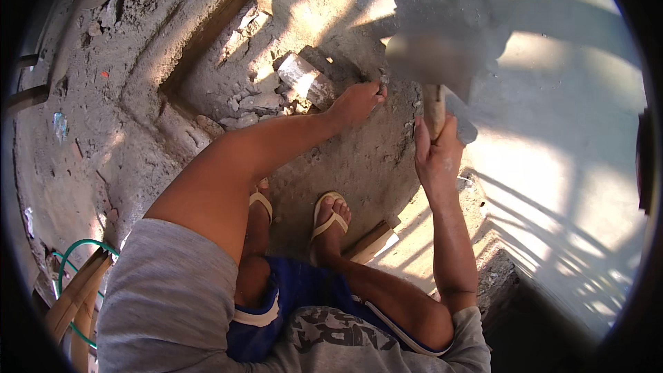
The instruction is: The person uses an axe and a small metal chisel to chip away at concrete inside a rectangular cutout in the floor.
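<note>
Just before three o'clock, the right hand (442,152) has its fingers closed around a wooden handle (434,107); the grey tool head (425,59) near one o'clock is blurred, so its kind is uncertain. The left hand (356,105), after twelve, has its fingers curled — whether they grip something, I cannot tell. A badly aimed swing could strike them — they are so near. Chips from the broken block (304,77), before twelve, could cut the sandalled foot (333,213) at six.
</note>
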Demonstrator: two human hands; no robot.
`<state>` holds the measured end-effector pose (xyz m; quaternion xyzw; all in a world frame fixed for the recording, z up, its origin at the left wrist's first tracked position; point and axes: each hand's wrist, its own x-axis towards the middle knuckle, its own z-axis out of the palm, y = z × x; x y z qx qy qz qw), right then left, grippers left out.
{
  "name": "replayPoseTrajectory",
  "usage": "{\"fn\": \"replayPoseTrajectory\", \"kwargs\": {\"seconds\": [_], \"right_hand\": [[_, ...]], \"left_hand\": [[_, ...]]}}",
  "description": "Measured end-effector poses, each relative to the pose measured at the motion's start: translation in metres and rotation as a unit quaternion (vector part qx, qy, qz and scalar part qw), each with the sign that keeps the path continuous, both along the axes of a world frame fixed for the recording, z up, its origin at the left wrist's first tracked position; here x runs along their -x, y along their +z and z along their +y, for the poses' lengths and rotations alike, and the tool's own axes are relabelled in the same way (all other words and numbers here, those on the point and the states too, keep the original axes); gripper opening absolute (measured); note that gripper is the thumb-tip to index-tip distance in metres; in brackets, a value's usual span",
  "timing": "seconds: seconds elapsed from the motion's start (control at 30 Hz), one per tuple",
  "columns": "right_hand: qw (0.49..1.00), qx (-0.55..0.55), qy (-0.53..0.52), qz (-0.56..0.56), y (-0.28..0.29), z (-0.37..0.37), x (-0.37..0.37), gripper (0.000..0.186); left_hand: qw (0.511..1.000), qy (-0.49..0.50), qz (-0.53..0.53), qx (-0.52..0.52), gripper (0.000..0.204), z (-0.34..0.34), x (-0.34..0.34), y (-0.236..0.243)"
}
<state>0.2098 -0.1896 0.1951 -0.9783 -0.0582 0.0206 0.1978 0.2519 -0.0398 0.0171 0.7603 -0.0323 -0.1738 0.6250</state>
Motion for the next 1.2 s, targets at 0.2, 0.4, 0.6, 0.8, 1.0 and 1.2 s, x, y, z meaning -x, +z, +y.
{"fn": "replayPoseTrajectory", "kwargs": {"seconds": [0.2, 0.4, 0.6, 0.8, 1.0, 1.2], "right_hand": [[0.975, -0.014, -0.079, 0.206, 0.02, 0.0, -0.006, 0.028], [0.926, -0.337, 0.0, -0.168, 0.034, 0.032, 0.0, 0.032], [0.992, 0.062, 0.034, 0.101, -0.03, -0.025, 0.011, 0.029], [0.947, -0.29, -0.032, -0.138, 0.056, 0.031, -0.006, 0.035], [0.99, -0.001, -0.069, 0.125, -0.022, -0.03, 0.022, 0.03], [0.948, -0.197, -0.192, 0.158, 0.016, -0.012, 0.024, 0.031]], "left_hand": [[0.998, 0.035, -0.03, 0.051, 0.013, -0.008, 0.018, -0.018], [0.999, -0.004, 0.027, 0.047, 0.017, 0.01, 0.007, -0.003], [0.998, -0.025, -0.044, 0.028, 0.017, -0.011, 0.001, -0.012], [0.995, -0.044, -0.082, 0.029, 0.02, 0.001, 0.009, -0.009], [0.988, -0.099, -0.121, 0.005, 0.02, -0.013, -0.004, -0.018], [0.99, -0.035, -0.136, -0.003, 0.018, -0.007, 0.004, -0.023]]}}
